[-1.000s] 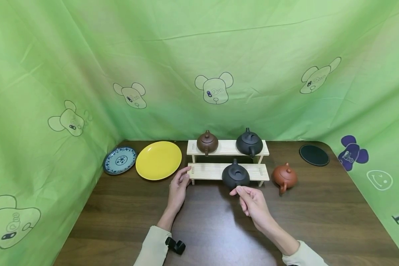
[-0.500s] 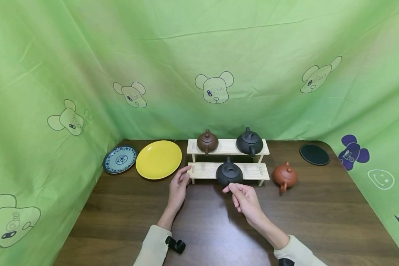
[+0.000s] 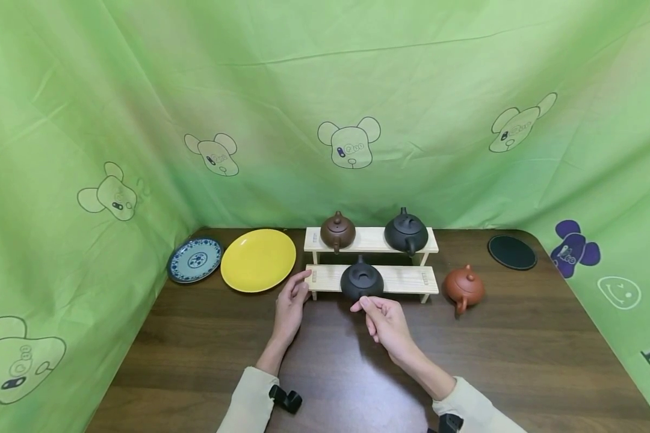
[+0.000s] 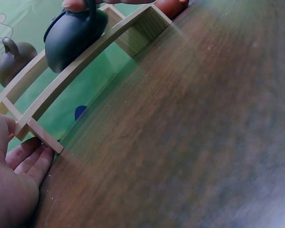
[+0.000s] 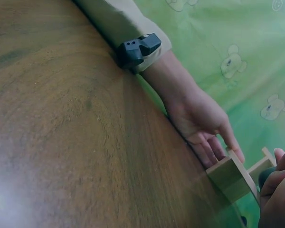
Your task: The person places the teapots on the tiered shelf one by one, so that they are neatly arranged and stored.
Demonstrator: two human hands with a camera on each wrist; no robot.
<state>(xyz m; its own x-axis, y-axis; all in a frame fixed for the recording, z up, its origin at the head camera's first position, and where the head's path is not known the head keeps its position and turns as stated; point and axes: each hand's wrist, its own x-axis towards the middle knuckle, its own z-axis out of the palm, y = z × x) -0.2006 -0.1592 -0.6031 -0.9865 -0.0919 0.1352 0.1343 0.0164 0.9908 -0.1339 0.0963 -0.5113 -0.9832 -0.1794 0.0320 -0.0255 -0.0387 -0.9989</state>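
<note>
On the lower step of the wooden shelf (image 3: 411, 279) a black teapot (image 3: 362, 278) stands upright, or just above it; contact cannot be told. My right hand (image 3: 388, 325) pinches its handle, which points toward me. In the left wrist view the teapot (image 4: 73, 40) shows from the side, with my right fingertips at the top edge. My left hand (image 3: 289, 308) holds the lower step's left end. The right wrist view shows that left hand (image 5: 199, 114) with its thumb on the board and its other fingers at the leg.
On the upper step sit a brown teapot (image 3: 338, 232) and another black teapot (image 3: 406, 233). A reddish teapot (image 3: 464, 285) stands right of the shelf, a dark round coaster (image 3: 511, 252) beyond it. A yellow plate (image 3: 258, 260) and a blue patterned plate (image 3: 195, 260) lie left.
My right hand has carried the black teapot leftward along the lower step, from its right half to left of the middle. The left hand has stayed at the shelf's end.
</note>
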